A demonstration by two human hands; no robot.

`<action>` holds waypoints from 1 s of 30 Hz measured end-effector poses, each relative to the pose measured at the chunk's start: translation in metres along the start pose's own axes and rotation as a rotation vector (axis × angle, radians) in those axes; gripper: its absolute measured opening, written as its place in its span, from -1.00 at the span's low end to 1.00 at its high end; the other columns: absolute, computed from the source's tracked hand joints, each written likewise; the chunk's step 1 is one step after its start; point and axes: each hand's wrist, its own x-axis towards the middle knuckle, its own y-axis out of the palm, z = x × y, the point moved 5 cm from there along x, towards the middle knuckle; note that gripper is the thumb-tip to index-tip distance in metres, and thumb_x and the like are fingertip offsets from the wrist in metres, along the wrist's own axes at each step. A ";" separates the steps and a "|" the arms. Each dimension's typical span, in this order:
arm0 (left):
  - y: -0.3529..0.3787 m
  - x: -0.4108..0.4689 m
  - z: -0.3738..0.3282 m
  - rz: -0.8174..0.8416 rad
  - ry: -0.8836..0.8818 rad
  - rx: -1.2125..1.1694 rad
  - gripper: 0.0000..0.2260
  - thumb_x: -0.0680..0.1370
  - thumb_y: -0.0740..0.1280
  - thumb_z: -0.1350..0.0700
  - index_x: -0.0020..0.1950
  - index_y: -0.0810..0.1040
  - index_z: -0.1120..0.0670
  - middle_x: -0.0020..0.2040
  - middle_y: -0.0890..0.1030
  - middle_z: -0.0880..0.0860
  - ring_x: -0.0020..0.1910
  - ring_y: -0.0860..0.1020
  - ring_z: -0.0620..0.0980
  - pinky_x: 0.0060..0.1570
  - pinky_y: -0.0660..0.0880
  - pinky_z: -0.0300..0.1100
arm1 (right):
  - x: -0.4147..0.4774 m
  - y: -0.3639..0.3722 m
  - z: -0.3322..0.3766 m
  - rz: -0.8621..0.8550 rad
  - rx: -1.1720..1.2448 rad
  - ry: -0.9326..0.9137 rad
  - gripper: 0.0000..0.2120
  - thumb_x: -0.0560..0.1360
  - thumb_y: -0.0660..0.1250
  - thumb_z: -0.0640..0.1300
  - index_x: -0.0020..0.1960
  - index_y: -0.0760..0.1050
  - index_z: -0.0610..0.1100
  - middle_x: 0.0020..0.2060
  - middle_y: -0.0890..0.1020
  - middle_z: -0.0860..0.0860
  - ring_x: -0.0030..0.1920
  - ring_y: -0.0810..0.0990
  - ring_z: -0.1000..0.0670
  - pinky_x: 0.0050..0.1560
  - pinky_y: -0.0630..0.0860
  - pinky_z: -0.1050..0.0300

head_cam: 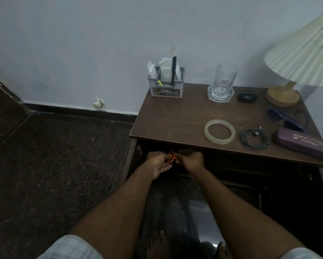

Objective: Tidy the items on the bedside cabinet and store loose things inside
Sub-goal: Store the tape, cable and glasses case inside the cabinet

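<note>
Pinching an orange object (171, 158), left hand (158, 162) and right hand (191, 160) meet under the cabinet top (175, 118).

A small orange item (170, 158), too blurred to name, is held between the left hand (158, 162) and the right hand (191, 160), just below the top of the brown bedside cabinet (175, 118). Above and to the right of the hands, a clear tape roll (219, 132), a coiled black cable (255, 138) and a purple case (304, 143) lie flat. Farther beyond stand a grey organiser (166, 86) and a glass (225, 79).
</note>
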 end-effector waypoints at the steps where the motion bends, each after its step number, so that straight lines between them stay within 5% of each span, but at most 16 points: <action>1: -0.001 0.004 -0.001 -0.016 0.011 -0.006 -0.83 0.53 0.32 0.39 0.05 0.50 0.17 -0.07 0.63 0.17 -0.09 0.63 0.09 -0.20 0.58 -0.13 | 0.005 0.003 -0.001 -0.005 0.005 0.012 -0.84 0.43 0.50 -0.33 -0.01 0.63 -0.35 -0.16 0.69 -0.21 -0.31 0.61 0.00 -0.34 0.59 0.30; 4: -0.004 0.017 -0.007 -0.108 0.082 -0.009 -0.71 0.54 0.31 0.37 0.25 0.48 0.26 0.13 0.63 0.26 0.05 0.63 0.14 -0.11 0.61 -0.15 | 0.025 0.010 -0.005 0.010 -0.244 0.036 -0.76 0.53 0.42 -0.15 0.16 0.61 -0.23 0.21 0.63 -0.22 0.09 0.61 -0.10 0.08 0.47 0.18; 7: -0.006 0.028 -0.012 -0.201 0.140 0.008 -0.66 0.57 0.28 0.35 0.35 0.43 0.26 0.20 0.58 0.22 0.13 0.61 0.14 0.03 0.61 -0.12 | 0.036 0.015 -0.003 0.049 -0.372 0.071 -0.52 0.68 0.14 -0.02 0.55 0.23 -0.17 0.54 0.28 -0.14 0.51 0.27 -0.15 0.40 0.20 0.17; 13: -0.008 0.039 -0.011 -0.317 0.165 0.067 -0.61 0.57 0.24 0.28 0.42 0.39 0.25 0.26 0.57 0.21 0.21 0.58 0.18 0.27 0.55 0.05 | 0.051 0.029 -0.010 0.138 -0.316 0.112 -0.53 0.67 0.17 -0.01 0.52 0.29 -0.17 0.49 0.36 -0.15 0.42 0.38 -0.18 0.41 0.33 0.01; 21: 0.000 0.051 -0.014 -0.269 0.112 -0.017 -0.68 0.65 0.17 0.11 0.38 0.47 0.14 0.26 0.59 0.17 0.17 0.57 0.16 0.01 0.48 -0.10 | 0.046 0.053 -0.008 0.335 -0.225 0.047 -0.59 0.70 0.06 -0.13 0.52 0.26 -0.22 0.49 0.35 -0.14 0.47 0.33 -0.15 0.41 0.28 0.08; 30: 0.006 0.053 -0.017 -0.182 0.107 -0.038 -0.67 0.68 0.14 0.05 0.40 0.46 0.11 0.28 0.58 0.19 0.23 0.57 0.18 0.27 0.53 0.07 | 0.044 0.057 -0.002 0.352 -0.143 0.073 -0.59 0.71 0.06 -0.10 0.52 0.28 -0.21 0.49 0.35 -0.14 0.48 0.33 -0.12 0.35 0.28 0.19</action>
